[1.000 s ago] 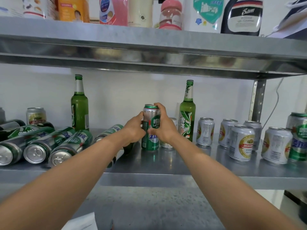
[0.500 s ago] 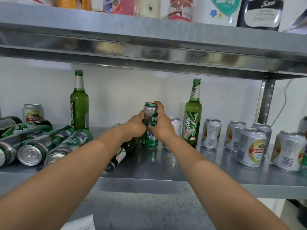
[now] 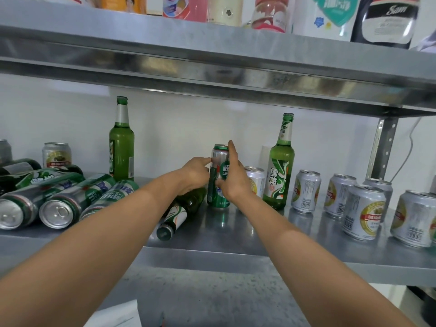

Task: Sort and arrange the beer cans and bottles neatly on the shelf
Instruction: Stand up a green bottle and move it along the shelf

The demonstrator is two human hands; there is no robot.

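Note:
A tall green beer can (image 3: 218, 194) stands upright on the steel shelf (image 3: 236, 234) at mid-depth. My left hand (image 3: 195, 173) touches its left side with the fingertips. On the can's right side rests my right hand (image 3: 236, 182), index finger straight up and thumb across the front. One green bottle (image 3: 121, 149) stands to the left and another (image 3: 280, 175) to the right. A third green bottle (image 3: 181, 208) lies on its side under my left wrist. Several tall green cans (image 3: 63, 204) lie on their sides at the left. Several short silver cans (image 3: 364, 213) stand at the right.
A short silver can (image 3: 256, 180) stands right behind my right hand, another (image 3: 56, 155) at the back left. The upper shelf (image 3: 212, 67) hangs low overhead with household bottles on it. A perforated steel post (image 3: 382, 149) rises at the right. White paper (image 3: 118, 315) lies below.
Both hands gripped the tall green can before. Now their fingers have loosened, and the right index finger points straight up. The can stays upright in the same spot on the shelf.

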